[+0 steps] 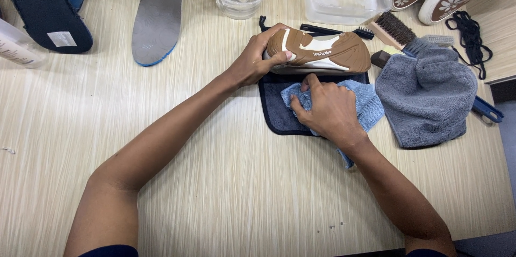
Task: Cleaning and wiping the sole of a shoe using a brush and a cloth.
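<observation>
On the dark mat (277, 114) — left hand (252, 63) grips one shoe (322, 52), right hand (328, 109) clenches one blue cloth (368, 106).

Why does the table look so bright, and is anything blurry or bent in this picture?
Head view: even overhead light gives soft shadows under the arms and the shoe; the table shows mild sheen, no harsh glare. Both hands, left and right, are sharp. The wide lens bends the edges slightly.

- Left hand (251, 63): bare, no rings or watch.
- Right hand (329, 111): bare, ungloved.
- Forearms: uncovered.
- Sleeves: dark navy, short, edges showed at upper arms.
</observation>
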